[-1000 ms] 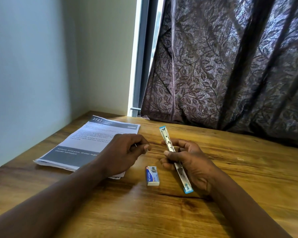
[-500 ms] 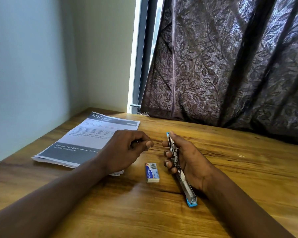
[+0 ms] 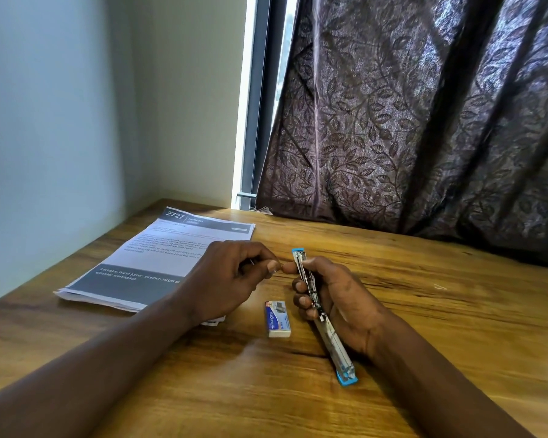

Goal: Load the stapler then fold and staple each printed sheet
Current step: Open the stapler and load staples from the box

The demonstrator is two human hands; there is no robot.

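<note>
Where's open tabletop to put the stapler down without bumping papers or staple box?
Widest bare table lies right of the right hand, out toward the curtain. A second patch sits between the forearms, nearer than the staple box. It's crowded at centre-left: left hand pinching staples, staple box and sheet stack sit close, with the stapler beside them.

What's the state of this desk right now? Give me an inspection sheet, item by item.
Surface: brown wooden table, no spills seen.
Job's things: silver stapler with blue ends, swung open; small white-and-blue staple box lying flat beside it; stack of printed white sheets at left, unfolded.
Clutter: nothing seen.
Grippers: left hand pinches a thin metal staple strip, hard to make out; right hand grips the stapler.
Cables: nothing seen.
Surroundings: dark leaf-patterned curtain, window frame, pale wall.
</note>
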